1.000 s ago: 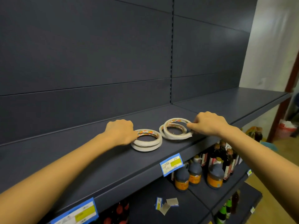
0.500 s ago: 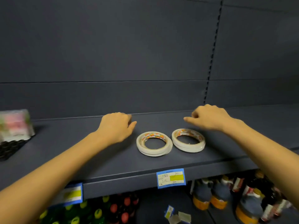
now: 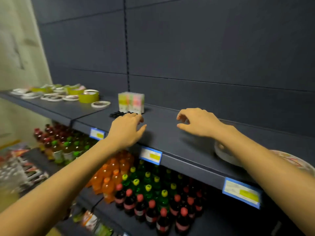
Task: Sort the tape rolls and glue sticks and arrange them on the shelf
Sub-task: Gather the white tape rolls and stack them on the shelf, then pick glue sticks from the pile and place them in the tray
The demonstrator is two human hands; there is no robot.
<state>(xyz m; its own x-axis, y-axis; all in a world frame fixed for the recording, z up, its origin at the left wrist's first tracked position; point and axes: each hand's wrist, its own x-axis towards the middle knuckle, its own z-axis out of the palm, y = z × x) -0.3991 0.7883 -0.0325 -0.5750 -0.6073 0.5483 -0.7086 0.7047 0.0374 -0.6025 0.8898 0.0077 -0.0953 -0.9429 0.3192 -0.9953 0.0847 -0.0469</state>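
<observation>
Both hands have come off the two flat white tape rolls (image 3: 223, 155) since half a second ago, and the view has swung left. That pair now lies at the right, side by side on the dark grey metal shelf (image 3: 170, 143), partly under the right forearm. Left hand (image 3: 127, 132): fingers loosely bent, thumb out, holding nothing; fingertips just short of a row of small black objects (image 3: 119, 114), contact not resolvable. Right hand (image 3: 199, 123): fingers half curled, thumb and forefinger apart, empty, over bare shelf. Behind the black row stands a pastel green-and-pink box (image 3: 131, 102), possibly the glue sticks; blurred, unconfirmed. Farther left: one thin white roll (image 3: 100, 104), a wide yellow-green tape roll (image 3: 88, 97), then a loose heap of mixed rolls (image 3: 51, 95). Judgement: early stage. Two rolls placed; heap and box not yet arranged.
</observation>
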